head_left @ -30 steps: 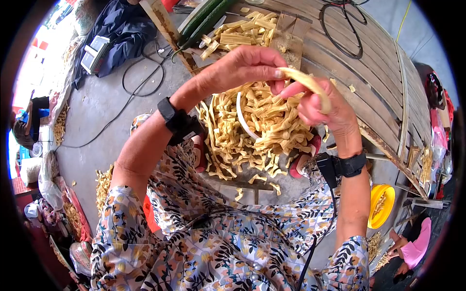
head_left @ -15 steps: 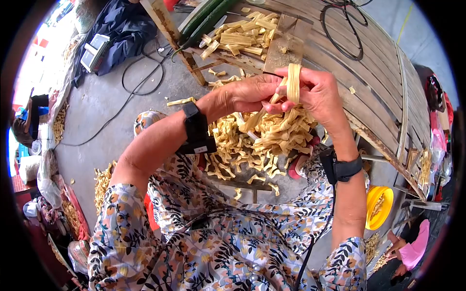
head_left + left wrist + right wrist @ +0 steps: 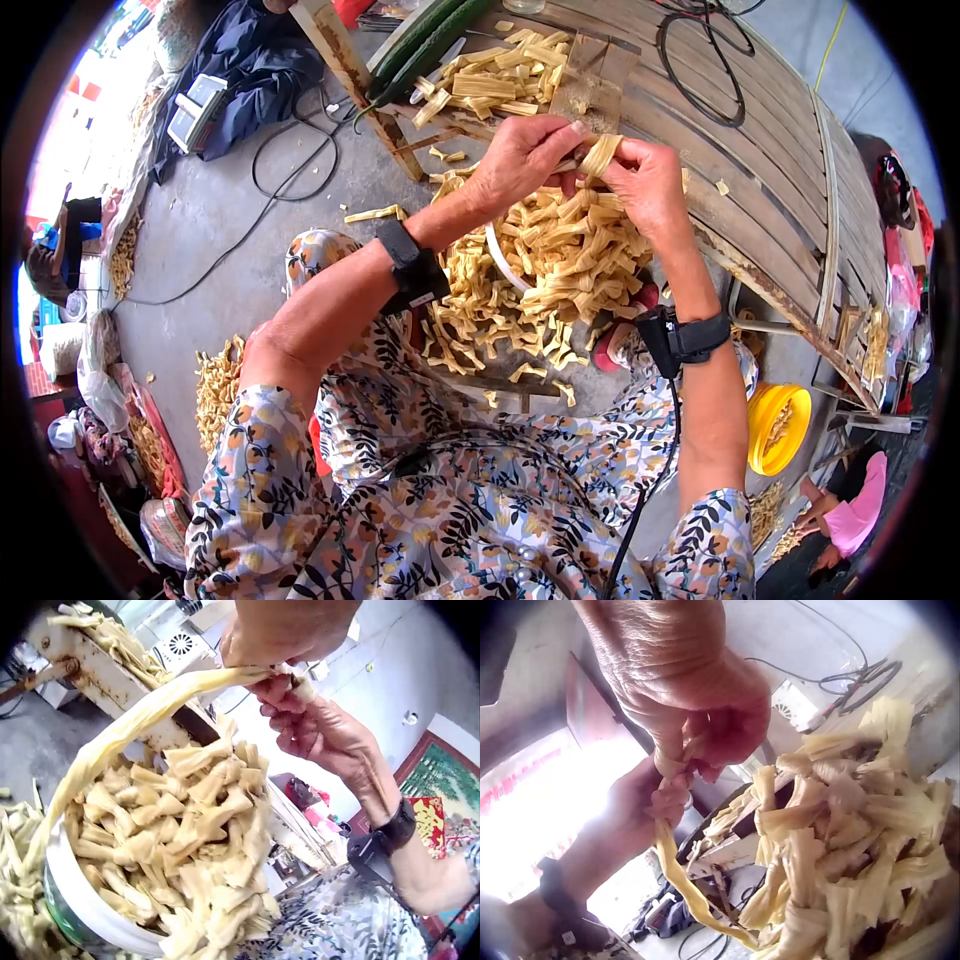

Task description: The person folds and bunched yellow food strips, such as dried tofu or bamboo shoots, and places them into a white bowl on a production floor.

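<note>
I see from my remote seat a pale yellow, ribbon-like strip of pliable, creased material [image 3: 602,155] between the bare left hand [image 3: 525,160] and the bare right hand [image 3: 652,188], each pinching it. Lengthwise ridges line its broad fold at the fingertips, and a long, slightly twisted tail [image 3: 120,729] arcs down from the left grip. Below both hands, yellowish knotted pieces [image 3: 191,817] heap above a round white bucket's rim [image 3: 105,906].

Head view bright, fisheye-curved; white glare at left.
</note>
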Action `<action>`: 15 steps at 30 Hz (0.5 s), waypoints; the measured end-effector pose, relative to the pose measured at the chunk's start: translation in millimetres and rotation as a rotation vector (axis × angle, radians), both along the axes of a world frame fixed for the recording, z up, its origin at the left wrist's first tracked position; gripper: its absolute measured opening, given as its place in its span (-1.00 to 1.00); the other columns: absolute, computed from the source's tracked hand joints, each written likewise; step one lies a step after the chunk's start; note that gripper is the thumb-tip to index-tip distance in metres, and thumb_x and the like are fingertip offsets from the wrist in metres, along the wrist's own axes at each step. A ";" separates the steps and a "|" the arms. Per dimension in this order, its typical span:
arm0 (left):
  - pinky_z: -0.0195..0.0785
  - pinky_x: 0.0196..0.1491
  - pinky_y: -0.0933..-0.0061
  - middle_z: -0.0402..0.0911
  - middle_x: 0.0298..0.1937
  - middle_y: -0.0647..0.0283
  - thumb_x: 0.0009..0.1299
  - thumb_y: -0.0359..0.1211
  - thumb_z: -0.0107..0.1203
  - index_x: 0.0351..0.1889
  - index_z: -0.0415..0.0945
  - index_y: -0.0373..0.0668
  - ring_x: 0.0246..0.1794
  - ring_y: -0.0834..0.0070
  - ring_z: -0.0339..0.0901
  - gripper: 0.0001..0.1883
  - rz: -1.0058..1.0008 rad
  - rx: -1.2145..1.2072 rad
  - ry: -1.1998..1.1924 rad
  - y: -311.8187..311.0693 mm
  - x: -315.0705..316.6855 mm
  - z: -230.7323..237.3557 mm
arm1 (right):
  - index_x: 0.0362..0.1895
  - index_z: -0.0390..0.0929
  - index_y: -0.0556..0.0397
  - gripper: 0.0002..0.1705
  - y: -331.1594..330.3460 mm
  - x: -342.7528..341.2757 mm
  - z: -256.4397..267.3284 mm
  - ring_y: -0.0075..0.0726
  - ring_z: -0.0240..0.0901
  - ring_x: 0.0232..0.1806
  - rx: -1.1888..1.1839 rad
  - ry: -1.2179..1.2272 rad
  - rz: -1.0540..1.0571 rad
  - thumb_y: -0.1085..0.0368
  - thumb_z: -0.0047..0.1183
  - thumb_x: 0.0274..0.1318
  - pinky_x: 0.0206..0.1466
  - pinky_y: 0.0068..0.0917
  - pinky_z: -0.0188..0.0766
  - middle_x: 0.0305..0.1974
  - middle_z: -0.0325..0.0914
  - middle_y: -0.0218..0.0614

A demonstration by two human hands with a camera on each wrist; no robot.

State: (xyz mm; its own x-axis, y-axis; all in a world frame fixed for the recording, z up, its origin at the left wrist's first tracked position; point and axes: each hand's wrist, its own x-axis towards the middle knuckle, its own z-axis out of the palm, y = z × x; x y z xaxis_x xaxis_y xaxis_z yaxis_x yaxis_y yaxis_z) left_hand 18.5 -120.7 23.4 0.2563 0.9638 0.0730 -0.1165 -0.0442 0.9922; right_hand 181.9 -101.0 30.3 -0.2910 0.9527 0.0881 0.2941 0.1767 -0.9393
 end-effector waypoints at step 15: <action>-0.12 -0.65 0.71 0.20 -0.64 0.50 0.35 -0.19 -0.04 -0.21 0.38 -0.25 -0.68 0.78 0.06 -0.71 -0.120 -0.334 -0.371 -0.1 8.7 -4.8 | -0.45 0.58 0.24 -0.92 10.6 17.3 9.4 -0.54 0.37 -0.21 0.145 0.379 -0.209 0.47 0.08 -0.09 -0.14 -0.61 0.38 -0.13 0.46 -0.32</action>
State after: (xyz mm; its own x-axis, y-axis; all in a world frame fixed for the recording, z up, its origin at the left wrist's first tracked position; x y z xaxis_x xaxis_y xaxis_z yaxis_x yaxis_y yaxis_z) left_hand 27.2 -120.9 18.6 0.3820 0.9153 -0.1272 -0.4478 0.3038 0.8409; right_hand 199.2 -90.5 39.7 -0.0157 0.9576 0.2878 -0.0225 0.2874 -0.9575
